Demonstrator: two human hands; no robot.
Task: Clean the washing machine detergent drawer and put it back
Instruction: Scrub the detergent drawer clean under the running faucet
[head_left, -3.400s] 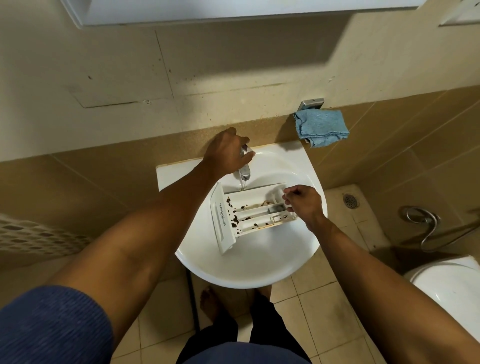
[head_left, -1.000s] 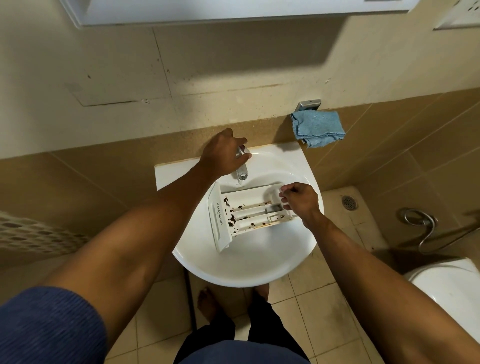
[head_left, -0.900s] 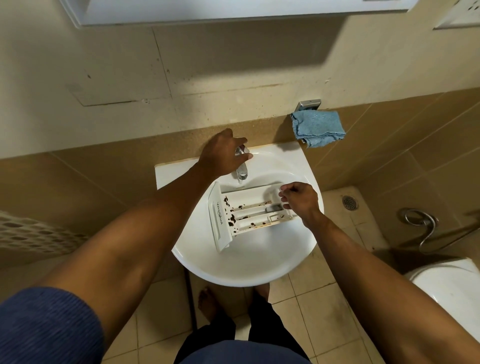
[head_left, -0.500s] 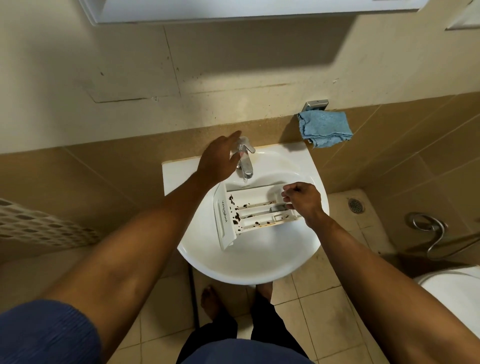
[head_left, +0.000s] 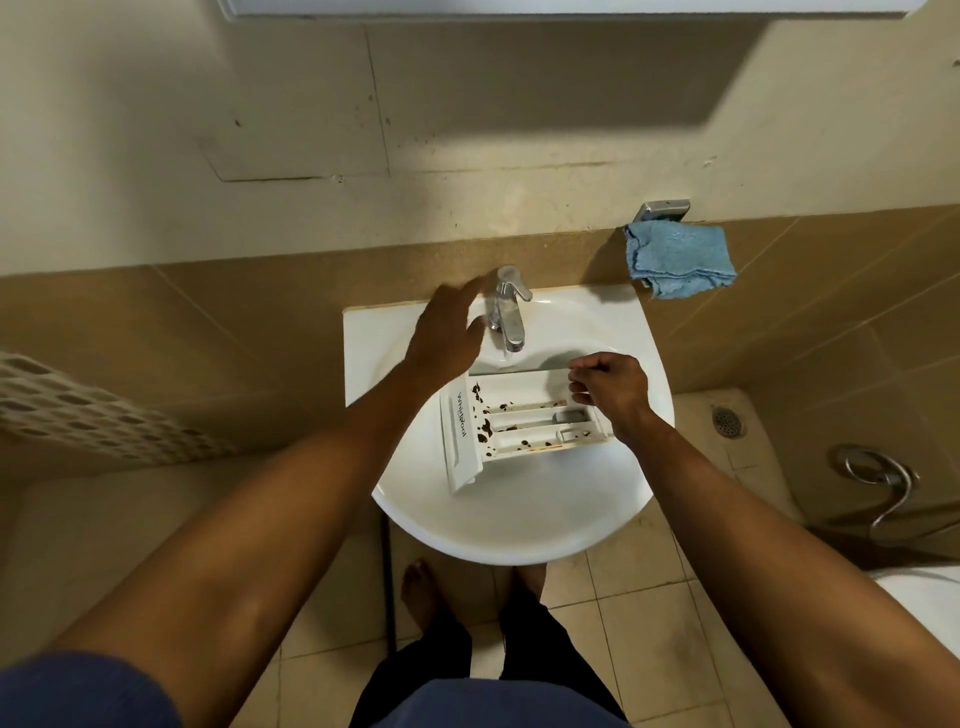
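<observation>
Hovering beside the tap (head_left: 506, 312), the left hand (head_left: 449, 335) is held loose-fingered; the rear end of the detergent drawer (head_left: 519, 423) is pinched by the curled right hand (head_left: 612, 387).

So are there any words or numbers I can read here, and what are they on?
"Whirlpool": grey letters running sideways along the white front panel of the detergent drawer, which lies in the sink.
No other words, numbers or signs can be read anywhere else.
</observation>
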